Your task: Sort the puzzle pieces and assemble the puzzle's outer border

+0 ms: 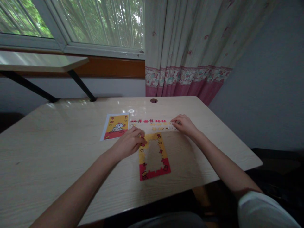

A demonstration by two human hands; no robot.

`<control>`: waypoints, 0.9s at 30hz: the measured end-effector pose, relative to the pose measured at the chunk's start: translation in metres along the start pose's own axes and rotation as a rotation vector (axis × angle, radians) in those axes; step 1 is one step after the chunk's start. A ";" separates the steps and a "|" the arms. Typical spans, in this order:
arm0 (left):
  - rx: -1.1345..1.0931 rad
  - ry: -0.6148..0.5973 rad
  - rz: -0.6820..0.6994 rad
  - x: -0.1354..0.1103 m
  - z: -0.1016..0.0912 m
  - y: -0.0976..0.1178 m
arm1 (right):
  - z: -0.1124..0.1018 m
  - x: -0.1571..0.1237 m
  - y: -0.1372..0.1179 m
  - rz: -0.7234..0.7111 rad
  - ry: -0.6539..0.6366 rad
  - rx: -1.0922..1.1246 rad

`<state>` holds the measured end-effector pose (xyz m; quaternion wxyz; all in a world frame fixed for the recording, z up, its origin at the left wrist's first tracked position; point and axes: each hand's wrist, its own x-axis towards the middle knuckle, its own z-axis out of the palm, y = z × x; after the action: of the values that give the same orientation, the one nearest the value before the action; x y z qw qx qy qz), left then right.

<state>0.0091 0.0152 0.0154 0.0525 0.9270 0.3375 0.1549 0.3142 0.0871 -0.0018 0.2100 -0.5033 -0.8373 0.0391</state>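
Note:
A jigsaw frame (154, 171), yellow above and red below with its middle bare, lies on the pale wooden table (59, 152). My left hand (129, 142) rests at the frame's top left corner, fingers curled together on its edge. Behind the frame, loose puzzle pieces (152, 121) lie in rows, red ones at the back, yellow ones nearer. My right hand (184, 124) pinches at the right end of these rows; what it grips is too small to name. A reference picture card (116, 126) showing a white animal on yellow lies left of the rows.
A round cable hole (153, 100) sits near the table's far edge. A window (71, 22) and a flowered curtain with a pink hem (185, 47) stand behind. A shelf on black brackets (40, 63) hangs at the left. The table's right edge drops off close to my right arm.

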 end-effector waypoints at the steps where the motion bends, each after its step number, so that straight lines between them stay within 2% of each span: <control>1: 0.012 0.000 0.001 0.000 0.000 0.001 | 0.001 0.002 -0.002 -0.002 -0.021 -0.015; 11: 0.071 -0.022 0.014 0.002 -0.001 0.006 | 0.007 0.035 -0.035 -0.159 -0.182 -0.066; 21: 0.098 -0.025 0.007 0.001 -0.004 0.003 | 0.018 0.046 -0.055 -0.230 -0.187 -0.032; 24: 0.210 0.049 -0.092 -0.005 -0.013 -0.012 | 0.013 0.042 -0.052 -0.218 -0.182 -0.029; 27: 0.318 0.121 -0.273 -0.014 -0.023 -0.034 | 0.005 0.036 -0.039 -0.171 -0.157 -0.016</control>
<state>-0.0289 0.0324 0.0265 -0.0940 0.8585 0.4824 0.1464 0.2650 0.0994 0.0154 0.1424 -0.4270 -0.8914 0.0537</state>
